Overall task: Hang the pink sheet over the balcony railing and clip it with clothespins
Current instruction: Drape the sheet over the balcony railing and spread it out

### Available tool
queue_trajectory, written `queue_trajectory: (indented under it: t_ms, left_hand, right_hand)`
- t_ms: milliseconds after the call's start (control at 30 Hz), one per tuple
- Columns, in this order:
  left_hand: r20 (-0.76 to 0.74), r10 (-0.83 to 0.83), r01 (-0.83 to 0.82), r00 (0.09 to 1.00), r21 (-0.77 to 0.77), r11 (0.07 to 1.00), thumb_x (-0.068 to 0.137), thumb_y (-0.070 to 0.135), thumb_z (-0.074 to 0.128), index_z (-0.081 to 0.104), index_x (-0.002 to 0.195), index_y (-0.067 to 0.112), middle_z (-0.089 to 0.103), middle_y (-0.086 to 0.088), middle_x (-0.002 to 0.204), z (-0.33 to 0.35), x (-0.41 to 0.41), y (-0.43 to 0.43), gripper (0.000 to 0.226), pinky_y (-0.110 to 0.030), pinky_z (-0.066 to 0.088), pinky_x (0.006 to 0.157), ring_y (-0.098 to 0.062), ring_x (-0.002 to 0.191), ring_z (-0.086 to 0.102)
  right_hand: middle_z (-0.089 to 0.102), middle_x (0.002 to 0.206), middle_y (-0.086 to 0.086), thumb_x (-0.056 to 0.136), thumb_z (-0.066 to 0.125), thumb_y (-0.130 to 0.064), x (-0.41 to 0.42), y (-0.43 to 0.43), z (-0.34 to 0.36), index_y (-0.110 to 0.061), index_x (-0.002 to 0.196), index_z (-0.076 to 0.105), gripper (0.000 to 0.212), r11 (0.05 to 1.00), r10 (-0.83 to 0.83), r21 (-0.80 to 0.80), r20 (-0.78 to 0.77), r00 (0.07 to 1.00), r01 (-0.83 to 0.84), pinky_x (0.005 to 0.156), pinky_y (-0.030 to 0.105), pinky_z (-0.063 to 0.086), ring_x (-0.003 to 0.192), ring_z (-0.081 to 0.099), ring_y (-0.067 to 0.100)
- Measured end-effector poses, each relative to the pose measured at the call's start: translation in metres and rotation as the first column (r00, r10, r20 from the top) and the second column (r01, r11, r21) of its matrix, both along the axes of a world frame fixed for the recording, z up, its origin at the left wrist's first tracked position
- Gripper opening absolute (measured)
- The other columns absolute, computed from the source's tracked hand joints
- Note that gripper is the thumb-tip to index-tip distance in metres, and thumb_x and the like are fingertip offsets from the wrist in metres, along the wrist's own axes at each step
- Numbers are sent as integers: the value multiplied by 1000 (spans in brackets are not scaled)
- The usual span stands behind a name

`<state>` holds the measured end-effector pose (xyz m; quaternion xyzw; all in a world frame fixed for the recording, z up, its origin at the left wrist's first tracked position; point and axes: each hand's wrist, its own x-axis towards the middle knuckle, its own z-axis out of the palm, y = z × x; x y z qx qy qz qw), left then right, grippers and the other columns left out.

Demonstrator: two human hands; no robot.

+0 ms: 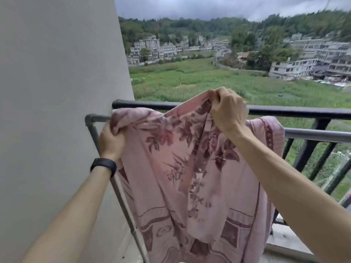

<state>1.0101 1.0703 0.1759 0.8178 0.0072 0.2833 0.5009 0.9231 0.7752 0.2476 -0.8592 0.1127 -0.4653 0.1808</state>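
A pink cotton sheet with a dark maroon flower print [171, 168] hangs inside the black metal balcony railing [294, 112], its right edge draped over a grey metal pipe rail [313, 135] just below the top bar. The left hand [112, 141], beside the grey wall [57, 92], curls its fingers round a bunched corner. The right hand [228, 112] pinches a fold lifted above the railing.

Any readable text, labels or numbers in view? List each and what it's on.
None readable.
The pink floral cloth sheet bears patterns only.
The black wristband shows no markings.
The distant grey buildings are too small and blurred for signs.
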Motion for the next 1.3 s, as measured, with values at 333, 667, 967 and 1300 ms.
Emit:
queue_trajectory:
  t_ms: [333,667,967,1300]
  left_hand:
    - [-192,-447,326,874,-452,830,72,15,66,65,76,22,59,1,81,17,36,55,8,-31,45,71,-24,88,57]
    - [-27,-382,325,924,-472,819,79,23,77,59,89,19,63,2,90,21,48,49,21,-25,54,74,-15,83,64]
    - [-83,35,-57,996,-277,959,89,49,54,60,96,19,65,-11,106,-2,72,69,32,-33,46,95,-25,102,60]
    - [-268,54,-142,962,-323,936,93,45,49,41,138,16,53,-11,137,5,48,35,54,-29,35,105,-29,130,49]
  right_hand:
    - [71,110,4,92,36,-71,-45,-23,-24,-26,115,67,59,971,-172,-223,-368,914,93,102,47,30,108,59,26]
    - [61,94,-1,89,65,-52,-115,-25,-98,-16,112,53,44,785,-22,616,-76,997,64,67,32,49,84,63,23]
    - [67,119,12,97,50,-38,-172,-130,-44,-17,121,58,33,687,-436,635,-28,900,353,90,25,44,109,61,33]
    - [61,114,9,92,62,-45,-193,-118,-84,-11,126,53,49,707,-241,656,-128,962,265,94,39,43,112,58,33]
